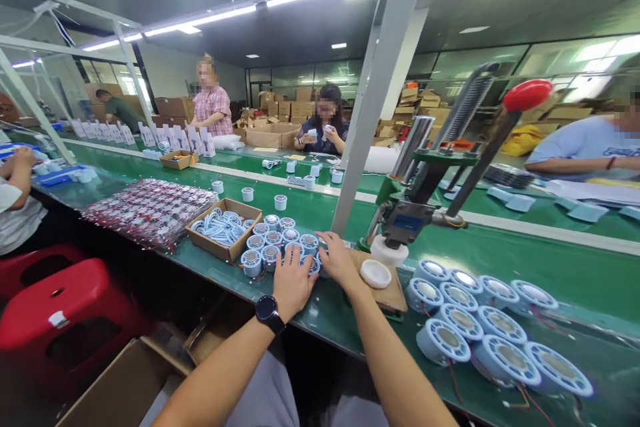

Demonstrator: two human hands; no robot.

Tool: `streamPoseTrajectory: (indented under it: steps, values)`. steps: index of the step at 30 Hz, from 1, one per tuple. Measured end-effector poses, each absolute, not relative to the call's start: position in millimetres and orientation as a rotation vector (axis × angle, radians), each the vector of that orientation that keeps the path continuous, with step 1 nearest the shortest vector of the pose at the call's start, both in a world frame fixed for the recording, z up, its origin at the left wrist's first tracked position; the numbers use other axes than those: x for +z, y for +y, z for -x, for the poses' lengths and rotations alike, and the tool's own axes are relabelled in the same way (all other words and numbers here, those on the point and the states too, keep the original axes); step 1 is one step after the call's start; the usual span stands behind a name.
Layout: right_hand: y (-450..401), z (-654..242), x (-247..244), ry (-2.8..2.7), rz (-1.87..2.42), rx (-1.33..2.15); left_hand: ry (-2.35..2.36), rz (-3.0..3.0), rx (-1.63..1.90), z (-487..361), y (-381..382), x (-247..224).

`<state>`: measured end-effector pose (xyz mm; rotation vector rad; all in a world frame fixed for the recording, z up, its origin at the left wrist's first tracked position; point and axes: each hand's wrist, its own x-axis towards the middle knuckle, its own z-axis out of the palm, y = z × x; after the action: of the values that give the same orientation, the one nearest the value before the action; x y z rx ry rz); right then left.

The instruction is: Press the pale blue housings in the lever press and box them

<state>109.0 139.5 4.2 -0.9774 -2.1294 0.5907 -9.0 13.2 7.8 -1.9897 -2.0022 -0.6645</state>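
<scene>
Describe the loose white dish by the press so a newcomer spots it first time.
Find the green-framed lever press with the red knob, standing on the bench. At its foot is a flat brown board; the small round white dish lies on that. It has a raised rim and sits clear of the press head, unlike the thicker white block directly under the head.

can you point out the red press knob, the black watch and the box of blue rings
red knob [528,95]: head view, middle of the ball
black watch [267,307]: head view, dial
cardboard box of blue rings [209,245]: head view, front wall
</scene>
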Motion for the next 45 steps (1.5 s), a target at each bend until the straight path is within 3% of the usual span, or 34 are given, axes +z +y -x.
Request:
streamPoseTrajectory:
  steps: [8,16,27,33,37,45]
  values:
    - [170,-87,17,-2.327,0.866,0.62,-1.982,2.009,-0.724,7,12,6]
    - [164,-94,-2,-1.973,0.96,0.406,-2.072,1.969,-0.697,1,12,5]
    - [138,-109,33,-1.606,0.754,0.13,-2.111,2.034,-0.758,3,11,7]
    - [105,-95,25,-1.825,0.613,0.683,-2.153,1.985,-1.255,38,-10,33]
    - [70,-71,32,-1.945,0.475,0.954,-2.19,2.03,-1.399,64,-31,48]
    - [23,-78,28,-1.896,0.451,1.461,-2.452,1.748,-2.023,66,-80,49]
